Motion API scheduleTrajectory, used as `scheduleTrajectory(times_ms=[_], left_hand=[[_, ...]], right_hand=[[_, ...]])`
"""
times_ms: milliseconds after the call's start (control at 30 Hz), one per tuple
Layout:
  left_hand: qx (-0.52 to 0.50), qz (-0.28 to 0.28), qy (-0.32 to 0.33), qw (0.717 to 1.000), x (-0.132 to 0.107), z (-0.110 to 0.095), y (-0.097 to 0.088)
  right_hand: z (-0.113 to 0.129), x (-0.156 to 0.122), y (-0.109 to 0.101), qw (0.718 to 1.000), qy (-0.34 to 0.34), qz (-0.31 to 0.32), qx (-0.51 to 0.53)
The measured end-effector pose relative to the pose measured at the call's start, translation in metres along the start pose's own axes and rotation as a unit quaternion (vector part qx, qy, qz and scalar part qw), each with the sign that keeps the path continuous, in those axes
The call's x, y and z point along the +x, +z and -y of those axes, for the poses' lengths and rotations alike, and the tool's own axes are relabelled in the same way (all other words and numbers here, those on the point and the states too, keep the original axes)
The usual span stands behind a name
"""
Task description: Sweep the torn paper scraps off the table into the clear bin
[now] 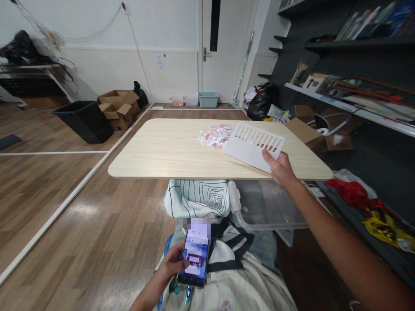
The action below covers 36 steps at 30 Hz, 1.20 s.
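My right hand (280, 167) grips the near corner of a white slotted plastic panel (253, 144) that lies tilted on the pale wooden table (168, 151). Just beyond the panel sits a small heap of pink and white scraps (215, 135). My left hand (173, 268) holds a smartphone (195, 258) with its lit screen facing me, low down by my lap, thumb on the screen. Patterned cloth (197, 198) lies over my lap under the table edge.
A clear plastic bin (269, 207) stands under the table on the right. Dark shelves (356, 99) with clutter line the right wall. Cardboard boxes (118, 108) and a black crate (84, 121) sit on the wooden floor at left. A door (223, 47) is straight behind.
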<state>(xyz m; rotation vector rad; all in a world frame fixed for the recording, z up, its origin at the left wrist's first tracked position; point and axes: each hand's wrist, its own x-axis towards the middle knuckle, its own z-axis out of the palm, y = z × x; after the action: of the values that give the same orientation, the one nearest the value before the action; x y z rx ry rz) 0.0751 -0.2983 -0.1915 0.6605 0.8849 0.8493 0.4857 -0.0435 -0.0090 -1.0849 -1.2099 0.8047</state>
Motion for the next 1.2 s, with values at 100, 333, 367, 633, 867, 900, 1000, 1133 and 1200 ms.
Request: scheduleTrajectory(times_ms=[100, 333, 367, 633, 867, 900, 1000, 1133, 1200], left_hand=[[0.013, -0.054, -0.009, 0.998, 0.005, 0.005, 0.003], [0.132, -0.132, -0.016, 0.982, 0.006, 0.006, 0.021], [0.135, -0.133, -0.019, 0.982, 0.004, 0.004, 0.024], [0.102, -0.11, -0.022, 0.988, 0.003, -0.002, 0.018], [0.128, -0.115, -0.015, 0.985, 0.001, -0.006, 0.021], [0.133, -0.111, -0.02, 0.985, -0.001, -0.012, 0.023], [0.189, -0.119, -0.022, 0.974, -0.011, -0.029, 0.025], [0.327, -0.236, 0.062, 0.913, -0.028, -0.057, 0.011], [0.333, -0.293, 0.146, 0.884, -0.034, -0.076, 0.0]], right_hand=[[0.001, 0.0, 0.0, 1.0, 0.002, 0.0, -0.001], [0.001, -0.001, -0.001, 1.0, -0.002, -0.006, -0.012], [0.001, -0.001, -0.001, 1.0, 0.0, -0.007, -0.013], [0.004, -0.002, 0.001, 1.0, 0.018, -0.001, -0.006], [0.005, -0.002, 0.0, 1.0, 0.019, 0.003, -0.007], [0.005, -0.002, 0.0, 1.0, 0.019, 0.005, -0.007], [0.006, -0.003, 0.0, 1.0, 0.021, 0.007, -0.006], [0.006, -0.002, 0.0, 1.0, 0.023, 0.008, 0.001], [0.006, -0.003, 0.0, 1.0, 0.025, 0.009, 0.003]])
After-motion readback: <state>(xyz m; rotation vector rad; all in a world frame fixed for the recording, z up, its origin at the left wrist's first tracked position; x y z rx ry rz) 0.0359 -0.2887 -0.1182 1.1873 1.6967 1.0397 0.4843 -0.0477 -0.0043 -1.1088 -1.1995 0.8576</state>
